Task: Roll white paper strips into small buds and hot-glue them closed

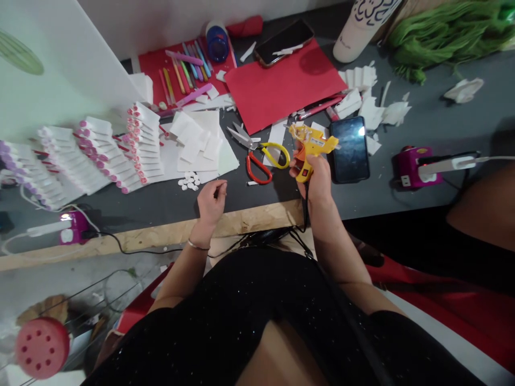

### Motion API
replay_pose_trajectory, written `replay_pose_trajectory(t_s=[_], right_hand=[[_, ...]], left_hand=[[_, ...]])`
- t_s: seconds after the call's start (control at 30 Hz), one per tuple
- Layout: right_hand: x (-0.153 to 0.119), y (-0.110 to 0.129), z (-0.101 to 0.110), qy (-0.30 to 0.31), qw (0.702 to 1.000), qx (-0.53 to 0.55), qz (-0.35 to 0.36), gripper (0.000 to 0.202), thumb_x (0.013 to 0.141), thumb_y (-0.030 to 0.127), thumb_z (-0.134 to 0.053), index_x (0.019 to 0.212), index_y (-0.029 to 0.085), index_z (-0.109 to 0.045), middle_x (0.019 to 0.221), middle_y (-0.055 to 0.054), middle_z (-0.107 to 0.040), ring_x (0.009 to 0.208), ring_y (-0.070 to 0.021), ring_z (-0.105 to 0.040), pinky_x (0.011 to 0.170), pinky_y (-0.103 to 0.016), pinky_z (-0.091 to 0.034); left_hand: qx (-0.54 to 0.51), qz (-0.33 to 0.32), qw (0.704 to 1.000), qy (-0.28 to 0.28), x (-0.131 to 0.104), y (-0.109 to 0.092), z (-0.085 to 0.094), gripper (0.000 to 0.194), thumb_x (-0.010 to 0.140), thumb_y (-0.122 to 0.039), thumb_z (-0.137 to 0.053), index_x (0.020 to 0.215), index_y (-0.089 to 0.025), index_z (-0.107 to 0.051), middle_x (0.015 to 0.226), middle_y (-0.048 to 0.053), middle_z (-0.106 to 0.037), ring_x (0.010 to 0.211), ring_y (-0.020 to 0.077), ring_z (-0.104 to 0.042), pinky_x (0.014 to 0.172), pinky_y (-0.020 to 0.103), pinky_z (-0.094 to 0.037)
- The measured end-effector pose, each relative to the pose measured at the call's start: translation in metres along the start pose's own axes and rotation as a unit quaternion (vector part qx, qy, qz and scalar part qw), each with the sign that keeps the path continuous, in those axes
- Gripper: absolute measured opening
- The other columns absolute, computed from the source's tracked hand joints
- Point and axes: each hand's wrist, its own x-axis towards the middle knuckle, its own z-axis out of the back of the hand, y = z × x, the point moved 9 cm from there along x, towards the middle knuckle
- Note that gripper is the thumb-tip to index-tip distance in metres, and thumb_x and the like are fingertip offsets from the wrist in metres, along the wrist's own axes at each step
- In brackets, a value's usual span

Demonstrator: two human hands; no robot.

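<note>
My right hand (317,179) grips a yellow glue gun (311,147) by its handle, held over the grey table with its black cord running down to my lap. My left hand (211,201) hovers near the table's front edge with fingers curled loosely, thumb and forefinger close together; I cannot tell whether something tiny is pinched there. Just left of it lies a small heap of white pellets (189,180). Scissors (259,155) with red and yellow handles lie between my hands.
A dark phone (350,150) lies right of the glue gun. Red paper (284,86), white paper pieces (199,142), rows of rolled paper items (92,155), coloured pens (187,69), a second phone (284,42), green yarn (446,29) and purple power strips (414,166) crowd the table.
</note>
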Motion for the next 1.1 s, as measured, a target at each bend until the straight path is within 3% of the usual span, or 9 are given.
replay_pose_trajectory(t_s=[0.1, 0.23, 0.43, 0.57, 0.67, 0.73, 0.8, 0.9, 1.1], right_hand=[[-0.004, 0.001, -0.008, 0.020, 0.999, 0.024, -0.029, 0.049, 0.093, 0.062, -0.045, 0.115, 0.024, -0.065, 0.103, -0.009, -0.071, 0.081, -0.0195, -0.070, 0.053, -0.028, -0.052], [-0.002, 0.000, -0.008, 0.038, 0.999, -0.029, -0.024, 0.058, 0.093, 0.072, -0.047, 0.117, 0.024, -0.066, 0.104, -0.009, -0.072, 0.077, -0.0193, -0.070, 0.056, -0.031, -0.056], [0.002, -0.004, -0.014, 0.074, 0.995, -0.070, -0.015, 0.073, 0.098, 0.077, -0.024, 0.124, 0.022, -0.064, 0.095, -0.010, -0.071, 0.074, -0.0212, -0.071, 0.059, -0.036, -0.060], [0.002, 0.000, -0.009, 0.033, 0.998, -0.045, -0.013, 0.065, 0.096, 0.079, -0.036, 0.112, 0.023, -0.066, 0.087, -0.007, -0.069, 0.065, -0.0166, -0.066, 0.056, -0.031, -0.056], [0.006, 0.005, 0.001, -0.006, 0.993, -0.111, 0.023, 0.060, 0.095, 0.077, -0.042, 0.102, 0.023, -0.065, 0.080, -0.004, -0.064, 0.058, -0.0128, -0.059, 0.052, -0.028, -0.051], [0.008, 0.011, 0.006, -0.020, 0.979, -0.193, 0.062, 0.055, 0.098, 0.072, -0.042, 0.107, 0.023, -0.065, 0.085, -0.005, -0.064, 0.066, -0.0151, -0.063, 0.059, -0.031, -0.056], [0.009, 0.021, 0.009, -0.033, 0.953, -0.280, 0.115, 0.050, 0.100, 0.065, -0.045, 0.121, 0.023, -0.062, 0.099, -0.009, -0.065, 0.086, -0.0207, -0.068, 0.078, -0.039, -0.061], [0.007, 0.033, 0.004, -0.034, 0.903, -0.389, 0.181, 0.052, 0.099, 0.052, -0.054, 0.141, 0.023, -0.052, 0.119, -0.015, -0.061, 0.114, -0.0285, -0.064, 0.101, -0.051, -0.055], [0.007, 0.029, -0.010, 0.021, 0.872, -0.448, 0.195, 0.066, 0.094, 0.036, -0.059, 0.156, 0.022, -0.039, 0.127, -0.017, -0.055, 0.114, -0.0305, -0.060, 0.104, -0.054, -0.053]], left_hand=[[-0.013, 0.004, 1.000, -0.004, 0.000, 0.000, 0.001, 0.032, 0.101, -0.044, -0.051, 0.098, -0.020, -0.072, 0.075, 0.003, -0.069, 0.067, 0.0148, -0.065, 0.071, 0.028, -0.054], [-0.009, 0.004, 1.000, 0.002, 0.000, 0.001, 0.000, 0.034, 0.100, -0.046, -0.050, 0.098, -0.020, -0.072, 0.073, 0.003, -0.069, 0.068, 0.0152, -0.065, 0.072, 0.028, -0.054], [-0.008, 0.013, 1.000, 0.003, 0.000, 0.003, -0.001, 0.035, 0.100, -0.047, -0.050, 0.098, -0.020, -0.072, 0.074, 0.003, -0.069, 0.066, 0.0145, -0.065, 0.070, 0.027, -0.053], [-0.012, 0.013, 1.000, 0.002, 0.000, 0.003, -0.001, 0.033, 0.100, -0.045, -0.051, 0.097, -0.020, -0.072, 0.073, 0.003, -0.069, 0.066, 0.0149, -0.065, 0.070, 0.028, -0.053], [-0.017, 0.010, 1.000, 0.003, 0.000, 0.001, 0.000, 0.032, 0.100, -0.044, -0.052, 0.097, -0.020, -0.072, 0.073, 0.002, -0.068, 0.066, 0.0147, -0.065, 0.070, 0.027, -0.053], [-0.018, 0.005, 1.000, 0.000, 0.000, -0.001, 0.001, 0.032, 0.100, -0.043, -0.051, 0.096, -0.020, -0.072, 0.072, 0.002, -0.068, 0.067, 0.0150, -0.065, 0.071, 0.028, -0.053], [-0.013, 0.004, 1.000, 0.000, 0.000, -0.002, 0.002, 0.032, 0.101, -0.043, -0.051, 0.096, -0.020, -0.072, 0.072, 0.002, -0.068, 0.069, 0.0157, -0.066, 0.073, 0.028, -0.054], [-0.010, 0.011, 1.000, -0.004, 0.000, -0.001, 0.002, 0.032, 0.100, -0.044, -0.052, 0.098, -0.020, -0.073, 0.074, 0.003, -0.069, 0.069, 0.0156, -0.066, 0.074, 0.028, -0.054], [-0.036, 0.015, 0.999, 0.002, -0.001, 0.002, -0.001, 0.032, 0.100, -0.044, -0.052, 0.100, -0.019, -0.073, 0.072, 0.001, -0.069, 0.059, 0.0123, -0.062, 0.067, 0.025, -0.052]])
